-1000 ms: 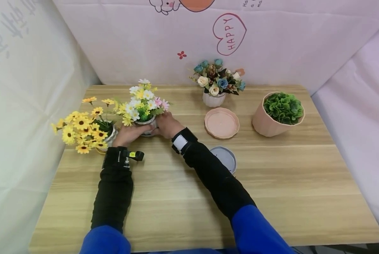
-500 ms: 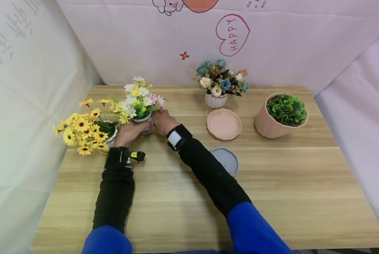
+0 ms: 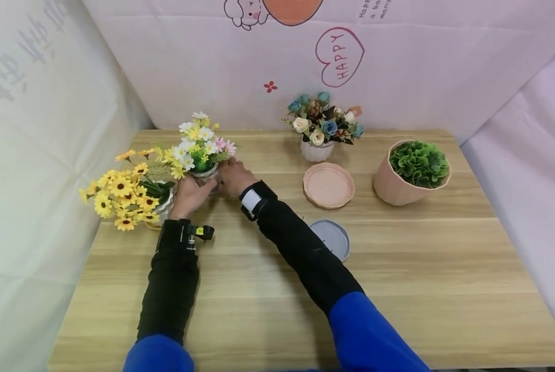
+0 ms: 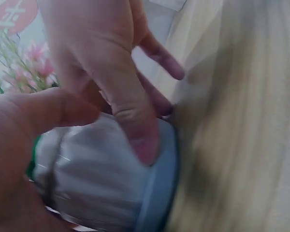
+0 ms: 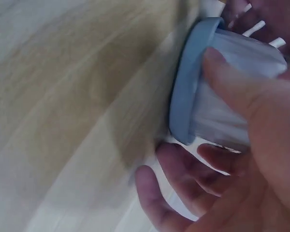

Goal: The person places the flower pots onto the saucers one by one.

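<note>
The upper sleeves (image 3: 375, 333) are bright blue, the lower sleeves (image 3: 168, 297) black and wrinkled. The left wrist strap (image 3: 172, 235), black, has a small yellow label (image 3: 200, 231); the right strap (image 3: 266, 195) a white rectangle (image 3: 251, 200).

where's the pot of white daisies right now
In the head view, the daisy pot is left of centre, held between the left hand and right hand, just right of the pot of dark-centred yellow flowers.
</note>
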`<state>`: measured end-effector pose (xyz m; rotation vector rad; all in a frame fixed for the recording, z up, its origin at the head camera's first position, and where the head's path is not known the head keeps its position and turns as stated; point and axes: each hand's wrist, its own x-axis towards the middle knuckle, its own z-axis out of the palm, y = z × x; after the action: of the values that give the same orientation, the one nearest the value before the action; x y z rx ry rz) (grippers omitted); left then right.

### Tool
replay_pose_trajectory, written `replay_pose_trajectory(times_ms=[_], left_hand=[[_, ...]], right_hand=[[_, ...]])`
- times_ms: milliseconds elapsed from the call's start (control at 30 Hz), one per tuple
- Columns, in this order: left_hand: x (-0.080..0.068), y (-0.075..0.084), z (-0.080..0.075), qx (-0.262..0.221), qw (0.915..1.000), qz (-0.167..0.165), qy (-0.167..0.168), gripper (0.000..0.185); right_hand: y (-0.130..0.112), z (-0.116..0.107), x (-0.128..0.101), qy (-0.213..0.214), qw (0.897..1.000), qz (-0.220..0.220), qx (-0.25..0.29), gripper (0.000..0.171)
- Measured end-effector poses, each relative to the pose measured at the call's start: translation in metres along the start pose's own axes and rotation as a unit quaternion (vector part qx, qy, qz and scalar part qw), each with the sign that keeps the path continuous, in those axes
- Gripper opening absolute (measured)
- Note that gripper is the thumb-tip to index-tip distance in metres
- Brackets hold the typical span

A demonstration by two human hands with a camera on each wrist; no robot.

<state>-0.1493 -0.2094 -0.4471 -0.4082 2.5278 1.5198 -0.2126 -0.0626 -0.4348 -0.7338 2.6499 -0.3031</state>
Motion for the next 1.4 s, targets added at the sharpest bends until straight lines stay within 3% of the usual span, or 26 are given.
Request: replay_pose_trajectory(times_ms=[233,367,500,600,700,867,967,1100,1200,1400], left_hand=[[-0.017,0.02,-0.009,0.088,0.9928,-0.011,-0.08,0.085],[-0.03,0.034,-0.015,0.16,0.9799,-0.025,-0.117,0.104],[-0.044,0.048,-0.016,0.22,0.9615,-0.05,-0.158,0.121],[-0.054,0.058,-0.014,0.244,0.9527,-0.045,-0.175,0.122],[-0.062,0.066,-0.009,0.252,0.9495,-0.031,-0.185,0.12],[-0.072,0.073,0.005,0.237,0.9504,0.003,-0.202,0.119],[-0.069,0.07,0.017,0.195,0.9556,0.074,-0.208,0.116],[-0.054,0.065,0.039,0.136,0.9559,0.156,-0.208,0.114],[-0.039,0.066,0.056,0.099,0.96,0.174,-0.195,0.114],[-0.005,0.081,0.09,0.055,0.9698,0.179,-0.157,0.114]], right_hand=[[0.012,-0.022,-0.024,-0.03,0.998,-0.022,0.055,0.089],[0.022,-0.038,-0.05,-0.033,0.996,-0.028,0.073,0.097],[0.037,-0.052,-0.08,-0.021,0.995,-0.036,0.088,0.097],[0.05,-0.06,-0.102,-0.003,0.994,-0.039,0.1,0.096],[0.064,-0.065,-0.121,0.022,0.993,-0.032,0.114,0.095],[0.092,-0.065,-0.15,0.061,0.99,-0.027,0.124,0.093],[0.11,-0.057,-0.172,0.08,0.99,-0.026,0.113,0.091],[0.131,-0.038,-0.207,0.093,0.992,-0.011,0.09,0.086],[0.146,-0.022,-0.232,0.097,0.993,0.005,0.072,0.092],[0.171,0.013,-0.264,0.108,0.99,0.044,0.076,0.124]])
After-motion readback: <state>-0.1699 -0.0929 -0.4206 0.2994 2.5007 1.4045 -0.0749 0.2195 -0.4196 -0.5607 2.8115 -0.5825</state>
